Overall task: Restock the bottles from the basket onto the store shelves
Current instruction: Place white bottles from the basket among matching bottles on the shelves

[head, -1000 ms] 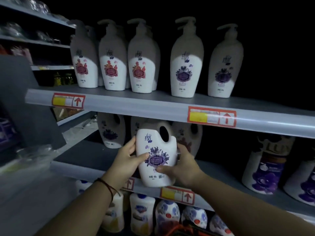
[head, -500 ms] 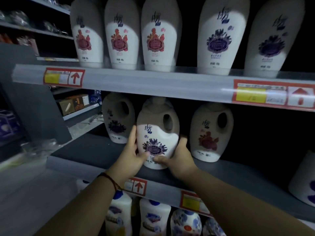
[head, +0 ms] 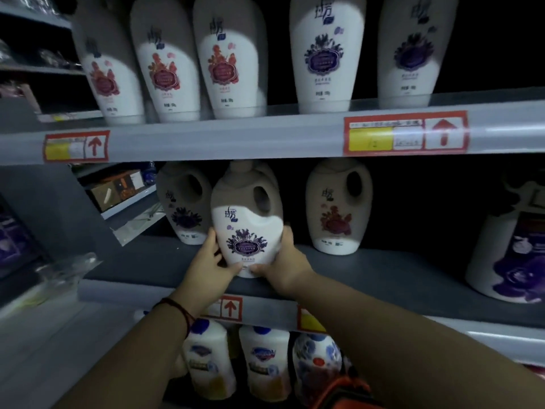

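Observation:
A white jug bottle with a purple flower label (head: 246, 225) stands upright on the grey middle shelf (head: 383, 276), near its front. My left hand (head: 211, 265) holds its lower left side and my right hand (head: 284, 261) holds its lower right side, thumbs meeting at the base. Behind it to the left stands a matching purple-label jug (head: 184, 208). A red-label jug (head: 337, 211) stands to the right. An orange basket edge (head: 339, 391) shows at the bottom, under my right forearm.
Tall pump bottles (head: 324, 54) line the upper shelf (head: 265, 137). Smaller blue-capped bottles (head: 209, 361) fill the shelf below. A large purple-label bottle (head: 510, 255) stands at the far right. Bare shelf lies between the red-label jug and it.
Both hands carried the purple-label jug up from in front of the shelf edge and further in onto the middle shelf. The view has moved closer to the shelves.

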The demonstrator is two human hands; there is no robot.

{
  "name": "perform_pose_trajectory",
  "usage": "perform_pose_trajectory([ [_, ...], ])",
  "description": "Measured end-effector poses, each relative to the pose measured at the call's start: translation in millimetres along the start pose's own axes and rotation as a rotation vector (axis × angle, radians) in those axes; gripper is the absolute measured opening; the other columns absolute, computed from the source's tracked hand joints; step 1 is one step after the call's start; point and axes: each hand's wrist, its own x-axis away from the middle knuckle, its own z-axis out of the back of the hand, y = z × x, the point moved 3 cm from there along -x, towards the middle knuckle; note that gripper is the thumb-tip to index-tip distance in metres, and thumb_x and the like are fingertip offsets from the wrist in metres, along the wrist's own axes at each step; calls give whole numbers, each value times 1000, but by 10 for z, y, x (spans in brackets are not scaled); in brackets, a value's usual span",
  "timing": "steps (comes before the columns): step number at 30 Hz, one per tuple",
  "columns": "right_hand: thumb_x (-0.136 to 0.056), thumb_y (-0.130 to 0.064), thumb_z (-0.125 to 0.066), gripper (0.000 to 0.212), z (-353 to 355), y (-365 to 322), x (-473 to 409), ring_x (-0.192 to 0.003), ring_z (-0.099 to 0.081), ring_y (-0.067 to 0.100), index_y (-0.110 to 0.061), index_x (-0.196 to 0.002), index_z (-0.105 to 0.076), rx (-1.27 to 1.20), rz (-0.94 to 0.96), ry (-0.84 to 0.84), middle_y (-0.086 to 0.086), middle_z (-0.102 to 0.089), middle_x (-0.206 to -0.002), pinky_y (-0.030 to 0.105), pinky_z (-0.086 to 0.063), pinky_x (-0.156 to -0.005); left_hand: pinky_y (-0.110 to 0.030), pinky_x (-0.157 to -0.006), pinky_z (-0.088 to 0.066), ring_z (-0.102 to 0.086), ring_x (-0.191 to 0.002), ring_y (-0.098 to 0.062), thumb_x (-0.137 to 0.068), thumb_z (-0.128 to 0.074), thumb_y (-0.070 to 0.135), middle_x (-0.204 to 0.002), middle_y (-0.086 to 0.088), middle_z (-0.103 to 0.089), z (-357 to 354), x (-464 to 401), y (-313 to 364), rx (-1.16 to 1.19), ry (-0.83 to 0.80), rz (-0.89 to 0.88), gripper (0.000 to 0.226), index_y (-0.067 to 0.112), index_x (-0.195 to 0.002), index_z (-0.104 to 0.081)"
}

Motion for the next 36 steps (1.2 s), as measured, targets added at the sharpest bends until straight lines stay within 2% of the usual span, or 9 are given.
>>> perform_pose_trajectory([
  [3, -86, -22, -65, 94, 114, 41, 273, -134, -38, 32, -16, -152, 2, 87, 43, 25, 14, -31, -150, 38, -34, -110, -39, -112, -35, -39, -134, -21, -82, -68, 13, -148, -4, -39, -30, 295, 172, -345, 196, -159, 79, 19, -148, -25],
  [6, -85, -18, -57, 67, 289, 140, 740, -134, -36, 30, -10, -145, -29, 340, 314, 126, 12, -36, -147, 37, -33, -111, -37, -106, -39, -39, -128, -20, -81, -65, 15, -141, -5, -46, -373, 828, 381, -633, 263, -431, 63, 17, -139, -41],
  [10, -74, -38, -45, 59, 440, 554, 1336, -107, -59, 35, -12, -126, -56, 865, 581, 84, 13, -60, -121, 39, -44, -88, -32, -90, -48, -51, -106, -17, -78, -50, 30, -115, 1, -61, -943, 1507, 281, -809, 8, -565, 38, 25, -115, -49],
  [13, -76, -27, -43, 53, 532, 953, 1751, -95, -62, 34, -12, -125, -56, 1087, 633, -15, 13, -63, -113, 40, -45, -80, -32, -84, -51, -57, -102, -22, -78, -51, 31, -108, -1, -63, -1317, 1878, 23, -864, -203, -478, 37, 20, -112, -60],
  [16, -76, -26, -38, 50, 605, 1296, 2085, -94, -63, 36, -12, -118, -62, 1131, 429, -177, 14, -63, -112, 40, -53, -75, -37, -82, -53, -57, -104, -27, -80, -51, 25, -111, -3, -61, -1685, 2144, -250, -897, -414, -382, 31, 18, -109, -61],
  [21, -90, -22, -53, 52, 592, 2279, 2465, -131, -39, 34, -16, -139, -35, 1214, -27, -633, 12, -37, -144, 46, -36, -105, -37, -94, -46, -53, -120, -31, -89, -52, 11, -129, -9, -54, -2338, 2377, -819, -1076, -732, -124, 36, 13, -124, -55],
  [24, -90, -20, -54, 47, 513, 2723, 2617, -125, -47, 35, -12, -134, -39, 1184, -105, -726, 13, -46, -136, 46, -43, -100, -14, -87, -45, -50, -123, -33, -92, -54, 13, -134, -19, -53, -2589, 2494, -1282, -1070, -1004, 38, 35, -1, -124, -53],
  [28, -90, -32, -58, 60, 442, 3101, 2676, -133, -42, 31, -10, -141, -33, 1080, -206, -817, 13, -41, -145, 45, -39, -107, -35, -100, -40, -53, -121, -32, -80, -65, 34, -133, -18, -54, -2648, 2645, -1685, -1074, -1235, 163, 63, 6, -133, -45],
  [36, -76, -61, -62, 81, 144, 3317, 2813, -125, -44, 36, -14, -135, -32, 999, -488, -427, 15, -28, -145, 52, -34, -106, -33, -108, -33, -44, -131, -29, -97, -47, 16, -145, -18, -43, -2768, 2644, -1895, -1051, -1325, 86, 45, 6, -140, -39],
])
